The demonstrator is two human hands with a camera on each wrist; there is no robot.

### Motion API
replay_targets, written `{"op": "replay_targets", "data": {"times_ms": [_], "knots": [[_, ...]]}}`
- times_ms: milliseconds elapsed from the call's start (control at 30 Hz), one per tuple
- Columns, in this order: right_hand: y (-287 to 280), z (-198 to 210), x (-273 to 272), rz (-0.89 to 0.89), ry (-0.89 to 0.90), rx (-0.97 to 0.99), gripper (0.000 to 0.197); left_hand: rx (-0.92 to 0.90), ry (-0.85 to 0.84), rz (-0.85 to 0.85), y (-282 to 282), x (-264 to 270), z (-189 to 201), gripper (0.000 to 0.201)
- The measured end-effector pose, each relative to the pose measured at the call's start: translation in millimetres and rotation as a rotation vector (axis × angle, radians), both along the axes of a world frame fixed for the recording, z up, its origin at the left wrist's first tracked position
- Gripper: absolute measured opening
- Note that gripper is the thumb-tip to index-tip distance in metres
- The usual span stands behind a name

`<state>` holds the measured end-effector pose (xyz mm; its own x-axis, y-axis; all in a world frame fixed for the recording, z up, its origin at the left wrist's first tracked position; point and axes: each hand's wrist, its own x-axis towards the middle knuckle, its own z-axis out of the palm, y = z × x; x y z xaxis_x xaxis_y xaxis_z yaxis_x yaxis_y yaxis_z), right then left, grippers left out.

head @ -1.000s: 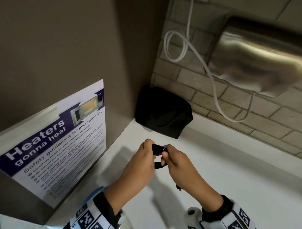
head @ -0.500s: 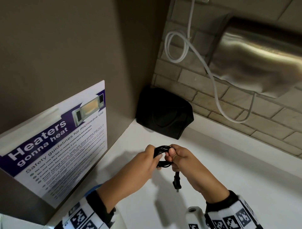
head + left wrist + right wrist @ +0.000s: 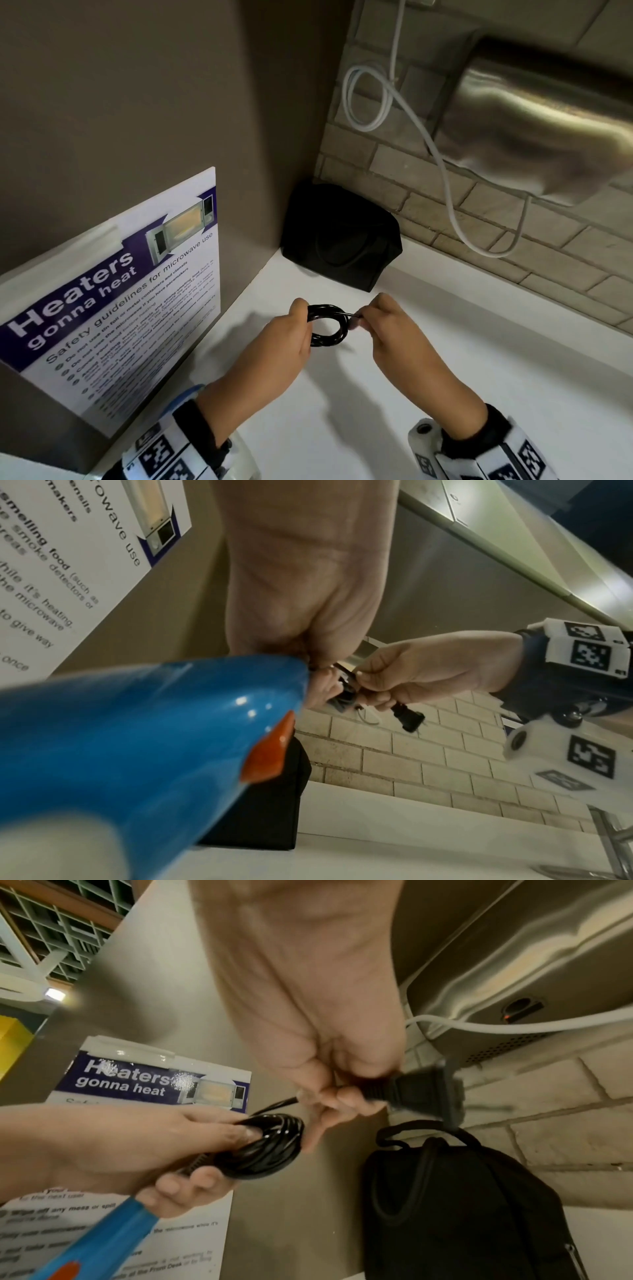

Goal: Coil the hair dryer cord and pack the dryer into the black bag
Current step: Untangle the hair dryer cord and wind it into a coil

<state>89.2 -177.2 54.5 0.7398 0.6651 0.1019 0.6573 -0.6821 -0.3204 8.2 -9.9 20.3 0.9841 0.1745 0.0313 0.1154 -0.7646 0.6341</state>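
Note:
My left hand [image 3: 296, 329] grips the black coiled cord [image 3: 327, 325] above the white counter [image 3: 445, 377]; the right wrist view shows the coiled cord [image 3: 263, 1146] in those fingers. The blue hair dryer [image 3: 137, 750] with an orange switch hangs below that hand, also seen as the hair dryer [image 3: 99, 1240] from the right wrist. My right hand [image 3: 380, 318] pinches the cord's free end near the black plug [image 3: 421, 1093], just right of the coil. The black bag [image 3: 342, 236] stands closed in the corner behind my hands.
A microwave safety poster [image 3: 113, 291] leans on the brown wall at the left. A steel wall unit [image 3: 541, 137] with a white looped cable [image 3: 370, 99] hangs on the brick wall at the back right. A metal tap [image 3: 613, 834] stands at the right.
The coil has been turned so its loop faces up. My right hand moved right and up along the free end, and the plug no longer dangles below the hands.

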Motion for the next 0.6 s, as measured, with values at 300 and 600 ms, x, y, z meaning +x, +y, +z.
{"op": "replay_targets", "data": {"times_ms": [300, 600], "knots": [[28, 33, 4, -0.047, 0.219, 0.698, 0.015, 0.049, 0.058, -0.148, -13, -7, 3, 0.006], [52, 6, 8, -0.111, 0.732, 0.796, 0.036, -0.049, 0.011, -0.134, -14, -10, 4, 0.003]]}}
